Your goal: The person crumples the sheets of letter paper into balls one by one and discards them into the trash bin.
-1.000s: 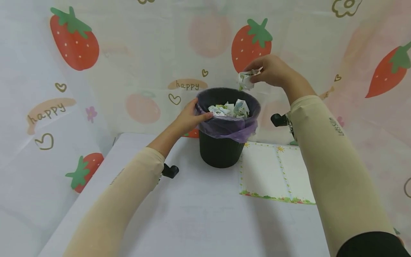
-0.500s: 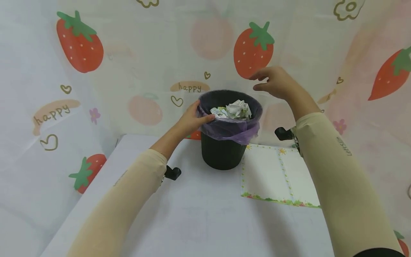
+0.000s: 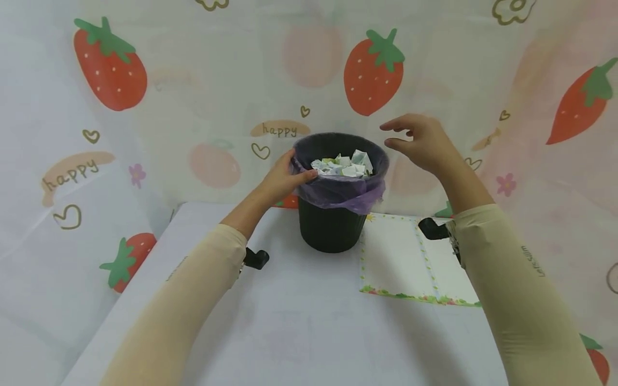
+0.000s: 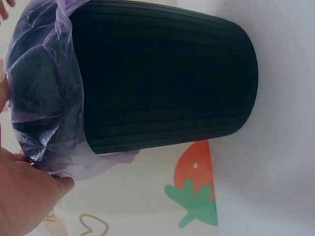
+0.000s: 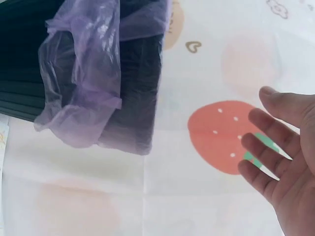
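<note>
A dark green trash bin [image 3: 332, 230] stands upright near the back of the white table, lined with a thin purple plastic bag [image 3: 345, 194] folded over its rim. Several crumpled balls of printed paper [image 3: 354, 165] lie inside. With thumb and fingers, my left hand [image 3: 281, 178] grips the bin's left rim through the bag; the left wrist view shows this hand [image 4: 29, 194] at the bag's edge. Right of the bin and apart from it, my right hand [image 3: 425, 142] hovers in the air. Its fingers [image 5: 268, 152] are spread loosely and hold nothing.
White sheets [image 3: 393, 262] with a floral border lie flat on the table [image 3: 299, 321], right of the bin. Close behind the bin hangs a strawberry-print cloth [image 3: 222, 64]. A black wrist mount [image 3: 433, 229] sticks out from the right sleeve.
My right hand has let go of a crumpled paper ball, which dropped into the bin. The hand has since moved right and slightly down. The left hand keeps its grip on the rim.
</note>
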A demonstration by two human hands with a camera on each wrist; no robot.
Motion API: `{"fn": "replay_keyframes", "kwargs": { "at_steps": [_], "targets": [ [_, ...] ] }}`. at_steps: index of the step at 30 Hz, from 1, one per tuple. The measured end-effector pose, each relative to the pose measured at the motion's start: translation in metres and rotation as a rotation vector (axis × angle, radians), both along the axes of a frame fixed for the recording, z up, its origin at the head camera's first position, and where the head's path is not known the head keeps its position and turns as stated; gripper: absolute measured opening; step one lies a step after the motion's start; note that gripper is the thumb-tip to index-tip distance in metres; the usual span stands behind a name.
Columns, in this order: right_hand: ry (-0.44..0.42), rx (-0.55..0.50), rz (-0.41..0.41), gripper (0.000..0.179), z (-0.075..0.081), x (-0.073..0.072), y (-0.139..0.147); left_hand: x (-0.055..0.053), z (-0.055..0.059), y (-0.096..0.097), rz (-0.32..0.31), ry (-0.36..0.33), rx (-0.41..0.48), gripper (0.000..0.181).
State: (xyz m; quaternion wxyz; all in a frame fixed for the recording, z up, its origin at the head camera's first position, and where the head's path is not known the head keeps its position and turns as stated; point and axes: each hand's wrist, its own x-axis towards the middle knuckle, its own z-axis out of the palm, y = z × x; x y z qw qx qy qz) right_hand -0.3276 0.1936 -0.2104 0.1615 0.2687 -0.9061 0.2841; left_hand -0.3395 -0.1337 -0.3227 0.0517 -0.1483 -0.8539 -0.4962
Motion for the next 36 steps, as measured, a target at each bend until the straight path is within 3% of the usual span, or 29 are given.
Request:
{"fn": "replay_keyframes", "kwargs": {
  "at_steps": [11, 20, 28, 36],
  "targets": [
    [0.063, -0.090, 0.014, 0.031, -0.023, 0.014, 0.006, -0.003, -0.004, -0.001, 0.001, 0.009, 0.025, 0.094],
    [0.031, -0.119, -0.026, 0.031, -0.044, 0.023, 0.019, 0.002, -0.009, -0.005, 0.033, 0.075, -0.004, 0.087],
    [-0.018, -0.126, -0.063, 0.032, -0.067, 0.028, 0.036, 0.022, -0.016, -0.006, 0.083, 0.134, 0.013, 0.089],
    [-0.022, -0.129, -0.064, 0.033, -0.091, 0.032, 0.049, 0.059, -0.033, 0.008, 0.084, 0.197, 0.095, 0.075]
  ]
}}
